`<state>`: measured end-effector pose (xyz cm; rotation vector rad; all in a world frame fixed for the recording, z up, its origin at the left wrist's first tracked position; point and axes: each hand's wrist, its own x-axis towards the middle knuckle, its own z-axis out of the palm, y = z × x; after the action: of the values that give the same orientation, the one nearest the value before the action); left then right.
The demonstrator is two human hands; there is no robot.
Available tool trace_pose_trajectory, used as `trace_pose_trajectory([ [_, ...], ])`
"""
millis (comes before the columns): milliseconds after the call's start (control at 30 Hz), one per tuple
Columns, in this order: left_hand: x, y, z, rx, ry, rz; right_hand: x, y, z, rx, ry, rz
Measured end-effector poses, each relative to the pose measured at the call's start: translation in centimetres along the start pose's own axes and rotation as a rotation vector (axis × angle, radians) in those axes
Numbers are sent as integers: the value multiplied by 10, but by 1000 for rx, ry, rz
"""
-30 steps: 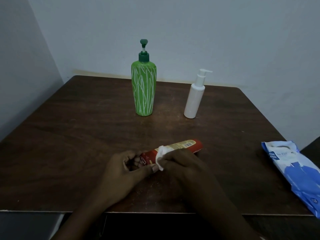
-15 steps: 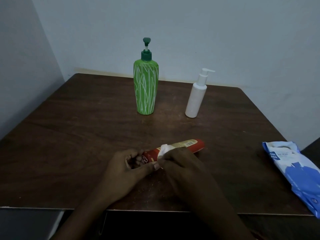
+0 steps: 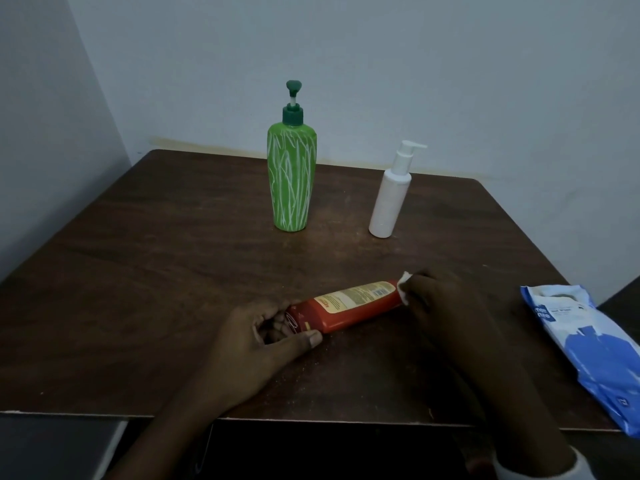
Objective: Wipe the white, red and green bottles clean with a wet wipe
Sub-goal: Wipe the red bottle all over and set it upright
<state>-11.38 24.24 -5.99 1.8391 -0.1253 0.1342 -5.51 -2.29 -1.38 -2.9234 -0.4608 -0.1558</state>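
Left hand [image 3: 256,344] grips red bottle [image 3: 349,304], right hand [image 3: 446,306] pinches wet wipe [image 3: 403,285]; wipes pack [image 3: 595,351] perhaps reads "mee"

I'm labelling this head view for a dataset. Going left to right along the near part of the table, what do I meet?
left hand → red bottle → wet wipe → right hand → pack of wipes

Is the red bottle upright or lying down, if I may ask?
Lying down: the red bottle rests sideways on the table, left hand gripping it.
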Motion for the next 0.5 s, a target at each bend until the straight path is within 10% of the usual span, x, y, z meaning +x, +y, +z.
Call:
trace_pose_trajectory([
  [300,3,4,10,277,36,120,-28,-82,27,127,127,-406],
  [500,-4,-6,2,126,28,-43,-8,-19,15,131,39,-21],
])
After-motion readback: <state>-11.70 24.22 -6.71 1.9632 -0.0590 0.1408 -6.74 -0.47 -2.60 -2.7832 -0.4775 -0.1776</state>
